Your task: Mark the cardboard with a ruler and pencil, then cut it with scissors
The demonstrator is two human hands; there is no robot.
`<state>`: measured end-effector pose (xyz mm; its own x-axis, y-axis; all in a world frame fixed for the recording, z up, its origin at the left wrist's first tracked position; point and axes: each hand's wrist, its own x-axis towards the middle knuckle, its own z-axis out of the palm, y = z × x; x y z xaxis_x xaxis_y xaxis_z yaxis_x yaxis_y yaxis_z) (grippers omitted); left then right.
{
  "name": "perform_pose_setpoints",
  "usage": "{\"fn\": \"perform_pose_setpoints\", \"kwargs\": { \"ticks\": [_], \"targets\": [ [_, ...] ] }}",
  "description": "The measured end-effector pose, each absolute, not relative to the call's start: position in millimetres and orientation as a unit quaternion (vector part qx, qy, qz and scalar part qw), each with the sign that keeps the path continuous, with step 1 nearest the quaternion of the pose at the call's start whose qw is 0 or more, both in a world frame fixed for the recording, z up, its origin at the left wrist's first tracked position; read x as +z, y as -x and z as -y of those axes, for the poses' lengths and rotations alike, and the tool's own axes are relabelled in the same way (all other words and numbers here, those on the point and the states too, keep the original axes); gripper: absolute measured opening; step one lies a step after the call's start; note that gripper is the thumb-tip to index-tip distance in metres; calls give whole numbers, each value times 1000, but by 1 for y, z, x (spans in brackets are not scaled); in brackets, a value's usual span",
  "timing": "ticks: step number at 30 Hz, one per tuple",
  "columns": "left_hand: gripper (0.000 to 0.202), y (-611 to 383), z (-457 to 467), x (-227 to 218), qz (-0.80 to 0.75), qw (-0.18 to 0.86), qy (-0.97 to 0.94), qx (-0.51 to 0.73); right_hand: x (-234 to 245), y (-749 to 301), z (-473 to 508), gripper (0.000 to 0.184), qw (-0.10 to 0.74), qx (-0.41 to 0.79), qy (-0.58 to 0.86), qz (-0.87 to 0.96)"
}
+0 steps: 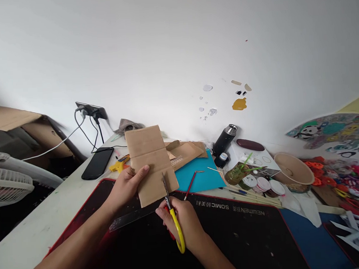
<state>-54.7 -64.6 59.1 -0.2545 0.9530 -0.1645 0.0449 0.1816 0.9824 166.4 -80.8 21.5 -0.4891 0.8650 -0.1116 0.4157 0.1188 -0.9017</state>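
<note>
My left hand [129,185] grips a rectangular piece of brown cardboard [147,152] by its left side, thumb on the front face and the other fingers mostly behind it. Two crease lines run across the cardboard. In my right hand [187,220] is a pair of scissors [178,233] with yellow and red handles. The blades point up and lie over the lower right part of the cardboard; I cannot tell whether they are cutting into it. Both hands are above a black desk mat [227,240] with a red edge.
Behind the cardboard lie more cardboard pieces [188,152] and a blue sheet [202,173]. A red-handled brush [190,185] rests there. A black phone [97,163] is left, near a white fan [10,179]. A black thermos [224,139], paint jars [262,184] and a bowl [294,168] stand right.
</note>
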Motion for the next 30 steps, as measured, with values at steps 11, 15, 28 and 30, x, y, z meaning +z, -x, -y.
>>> {"fn": "perform_pose_setpoints", "kwargs": {
  "ticks": [11, 15, 28, 30],
  "targets": [
    [61, 50, 67, 56, -603, 467, -406, 503, 20, -168, 83, 20, 206, 535, 469, 671],
    [60, 46, 69, 58, -598, 493, -381, 504, 17, -171, 82, 21, 231, 530, 451, 680],
    [59, 44, 69, 56, -605, 495, -363, 507, 20, -168, 85, 33, 201, 642, 437, 597],
    [58, 44, 70, 58, -607, 494, -366, 504, 23, -169, 86, 32, 199, 629, 443, 607]
  ]
}}
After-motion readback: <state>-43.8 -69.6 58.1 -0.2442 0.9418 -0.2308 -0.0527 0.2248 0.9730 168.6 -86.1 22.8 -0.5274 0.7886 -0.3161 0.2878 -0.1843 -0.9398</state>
